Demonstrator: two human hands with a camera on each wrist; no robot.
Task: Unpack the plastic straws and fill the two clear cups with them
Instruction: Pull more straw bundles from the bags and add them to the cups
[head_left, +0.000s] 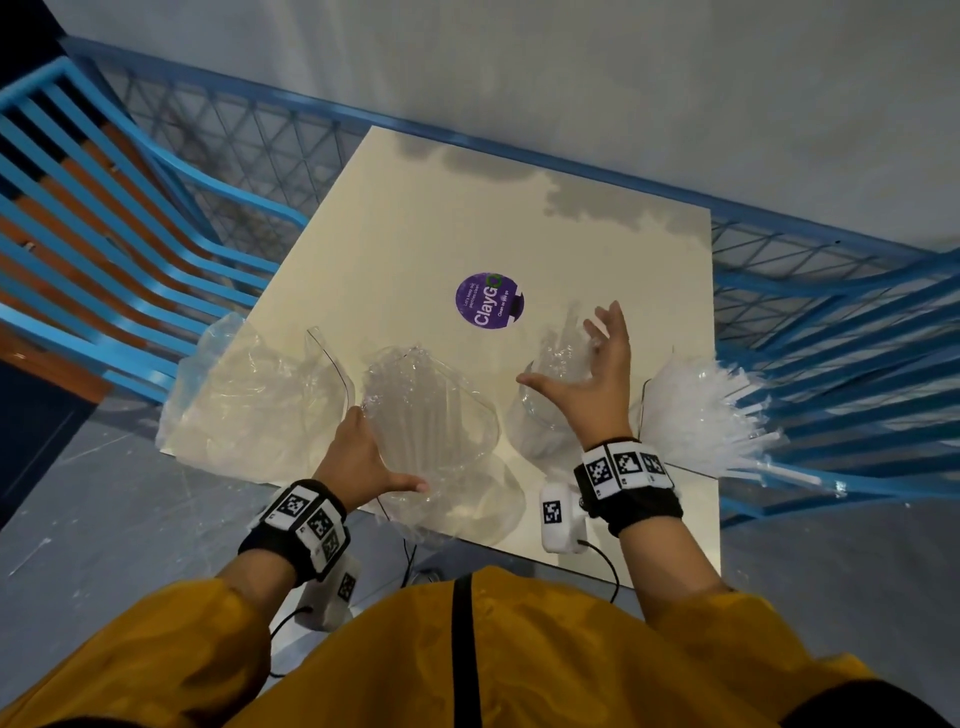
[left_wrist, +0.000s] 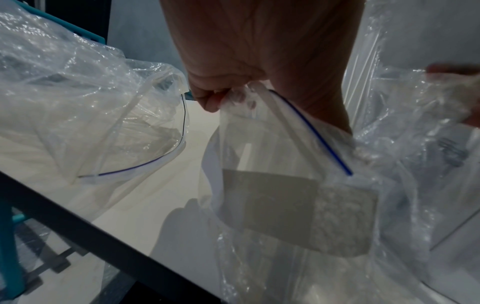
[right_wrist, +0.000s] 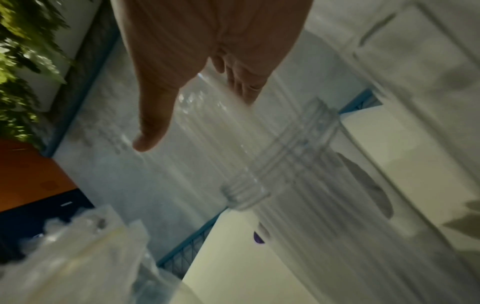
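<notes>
Hands at straw unpacking, cups still unfilled
Left hand (head_left: 358, 457) pinched zip bag (head_left: 431, 421); right hand (head_left: 597, 379) hovered spread over clear cup (head_left: 540, 415); next, probably emptying bag

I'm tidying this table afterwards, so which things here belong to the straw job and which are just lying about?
Belong to the job:
- zip bag, pinched by left hand
- loose straws at the table's right edge
- clear cup, under open right hand

Just lying about:
- crumpled plastic bag on the left
- purple sticker
- blue chairs
</notes>
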